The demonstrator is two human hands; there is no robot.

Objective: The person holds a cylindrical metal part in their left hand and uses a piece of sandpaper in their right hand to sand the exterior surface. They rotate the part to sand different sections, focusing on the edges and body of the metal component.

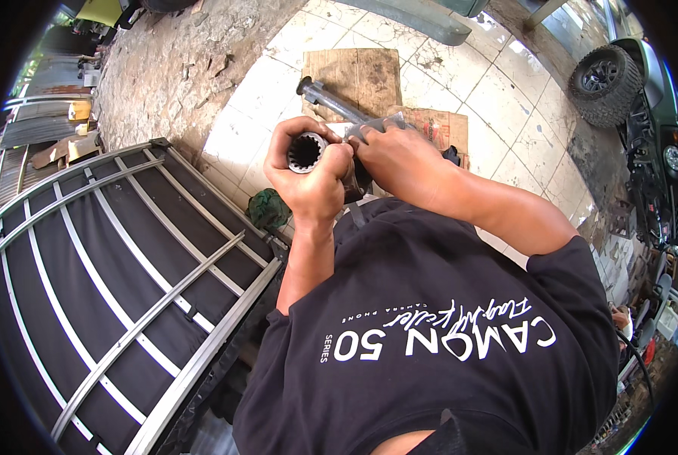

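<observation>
My left hand (305, 171) is wrapped round a metal tube with internal splines (320, 144); its toothed open end faces up. Just to the right, my right hand (392, 155) has its fingers curled down over a grey piece (397, 119) that I cannot make out; the palm side is hidden. Beyond both hands a grey metal shaft (331, 100) with a dark flared end lies slantwise on a brown sheet of cardboard (377, 67). Its near end disappears behind my right hand.
A black panel with a silver metal frame (119, 280) fills the left side. Near it lies a dark green cloth (268, 208). Printed cardboard (451, 127) rests on the white floor tiles (517, 106). A vehicle with a large tyre (604, 83) stands at right.
</observation>
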